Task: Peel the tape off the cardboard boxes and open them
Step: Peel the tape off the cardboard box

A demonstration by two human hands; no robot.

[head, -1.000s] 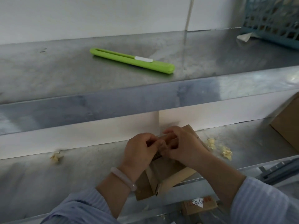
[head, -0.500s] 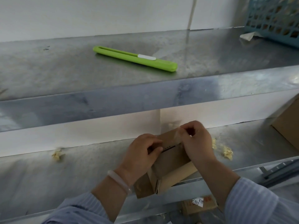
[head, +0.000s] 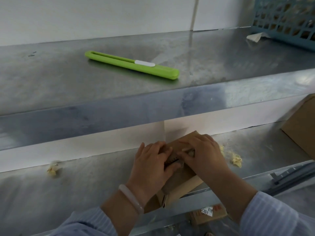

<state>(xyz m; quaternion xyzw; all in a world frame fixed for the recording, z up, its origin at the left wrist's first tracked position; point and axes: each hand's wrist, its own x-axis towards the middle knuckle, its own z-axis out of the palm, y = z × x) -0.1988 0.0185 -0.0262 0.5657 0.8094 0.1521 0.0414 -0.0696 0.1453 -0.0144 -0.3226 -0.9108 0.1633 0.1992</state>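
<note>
A small brown cardboard box (head: 180, 186) lies tilted on the front edge of the lower metal shelf (head: 85, 184). My left hand (head: 151, 160) grips its top from the left, with curled fingers hooked into the dark gap at the seam. From the right, my right hand (head: 202, 154) lies over the top flap, and its fingertips pinch at the same seam. Whatever they pinch is hidden between the two hands. The near end flap of the box hangs open.
A green utility knife (head: 133, 64) lies on the upper shelf, with a blue basket (head: 286, 19) and a paper scrap (head: 254, 37) at its far right. Crumpled yellowish tape bits (head: 236, 160) lie on the lower shelf. A large cardboard box (head: 303, 126) stands right; a labelled box (head: 209, 213) below.
My right hand left the far end of the flap, which it had lifted, and came down onto the box top to meet the left hand at the seam. The flap lies flatter.
</note>
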